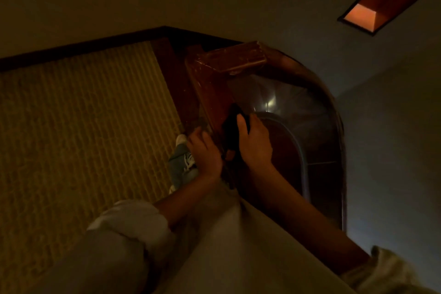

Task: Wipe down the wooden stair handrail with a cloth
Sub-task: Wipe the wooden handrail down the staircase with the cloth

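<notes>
Pressing on the handrail (pixel 210 83), right hand (pixel 255 145) grips the cloth (pixel 232 131); left hand (pixel 204 150) grips its side.

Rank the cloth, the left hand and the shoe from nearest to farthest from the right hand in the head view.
1. Cloth, in the right hand's grip, against the rail.
2. Left hand, just across the rail, on its left side.
3. Shoe, lower left, down on the carpet beyond the left hand.

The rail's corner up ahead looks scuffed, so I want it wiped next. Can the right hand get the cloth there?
Probably yes: the right hand holds the cloth on the rail, and bare wood runs unblocked up to the corner.
</notes>
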Motion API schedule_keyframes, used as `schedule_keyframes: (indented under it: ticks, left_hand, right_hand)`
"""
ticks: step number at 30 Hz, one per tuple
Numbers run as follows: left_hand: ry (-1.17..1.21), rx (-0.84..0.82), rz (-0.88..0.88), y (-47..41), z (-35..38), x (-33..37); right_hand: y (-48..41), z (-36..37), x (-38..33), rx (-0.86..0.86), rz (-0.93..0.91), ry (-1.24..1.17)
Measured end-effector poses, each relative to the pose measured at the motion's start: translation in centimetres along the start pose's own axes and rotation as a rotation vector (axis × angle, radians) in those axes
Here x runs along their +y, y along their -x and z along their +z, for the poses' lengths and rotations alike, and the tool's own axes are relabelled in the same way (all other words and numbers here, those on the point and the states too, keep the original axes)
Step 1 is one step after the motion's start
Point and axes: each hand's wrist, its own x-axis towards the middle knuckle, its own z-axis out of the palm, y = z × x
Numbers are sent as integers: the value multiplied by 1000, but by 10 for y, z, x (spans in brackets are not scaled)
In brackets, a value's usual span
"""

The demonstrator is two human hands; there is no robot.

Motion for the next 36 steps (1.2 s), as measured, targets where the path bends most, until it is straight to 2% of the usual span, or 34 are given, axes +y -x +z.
schedule_keyframes:
  ticks: [3, 5, 8, 10, 13, 16, 19, 22, 25, 31, 34, 36]
  left_hand:
    - [117, -30, 49, 7, -16, 14]
    - [148, -158, 42, 20, -20, 6]
    - [105, -264, -33, 26, -18, -11]
    - [93, -264, -67, 27, -19, -7]
    - [100, -230, -45, 35, -17, 6]
    - [77, -291, -128, 38, -7, 14]
    - [-16, -257, -204, 31, 10, 25]
    - [-31, -150, -198, 23, 24, 24]
    - [-25, -86, -143, 14, 29, 16]
    - [42, 8, -26, -36, 29, 46]
    - [79, -6, -10, -69, 27, 74]
    - [6, -56, 26, -59, 22, 71]
  right_hand:
    - [27, 6, -2, -30, -109, 211]
    - [35, 14, 2, -41, -138, 241]
    - [39, 21, 2, 12, -181, 268]
    - [36, 23, 3, 18, -177, 193]
    - [31, 18, 10, 18, -208, -77]
    - [29, 9, 14, 12, -86, -341]
    - [17, 3, 15, 138, -30, -444]
    - [0, 7, 16, 223, 69, -347]
    - [-9, 16, 20, 130, 143, -203]
    - [-9, 26, 21, 159, 76, -59]
    - [-7, 26, 19, 173, 78, -61]
    - [-6, 24, 19, 172, 89, -56]
